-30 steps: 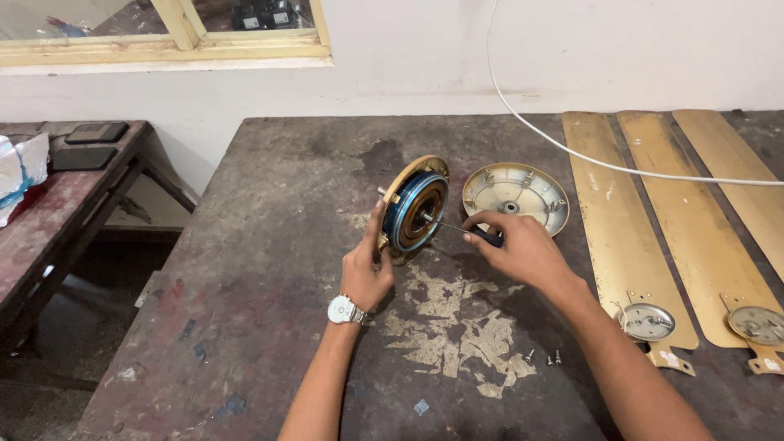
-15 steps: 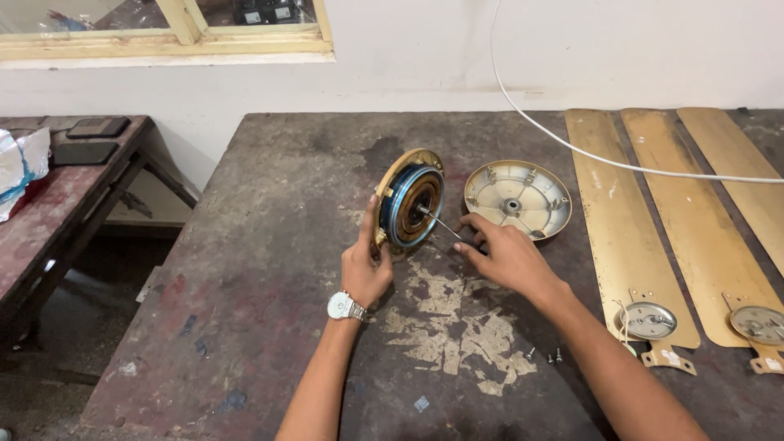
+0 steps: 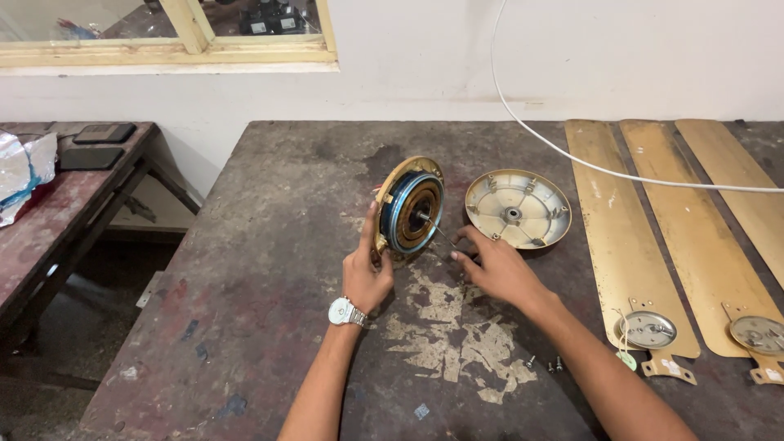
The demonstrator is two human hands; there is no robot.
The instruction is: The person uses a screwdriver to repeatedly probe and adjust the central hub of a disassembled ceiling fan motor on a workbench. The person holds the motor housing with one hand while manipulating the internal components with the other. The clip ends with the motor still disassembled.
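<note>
Left hand [image 3: 365, 273] props fan motor [image 3: 409, 209] on edge (right hand [image 3: 492, 267] beside).

Gold motor [image 3: 408, 208], blue-ringed windings

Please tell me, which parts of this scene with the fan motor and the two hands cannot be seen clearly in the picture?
- Back of the fan motor, head view: it stands on edge and hides its own rear.
- Left hand palm: turned away, against the motor rim.
- Thin shaft or tool at the right hand: too small to identify.
- Fan blades: the rightmost is cut off by the frame edge.
- Small screws: too small to count surely.
</note>
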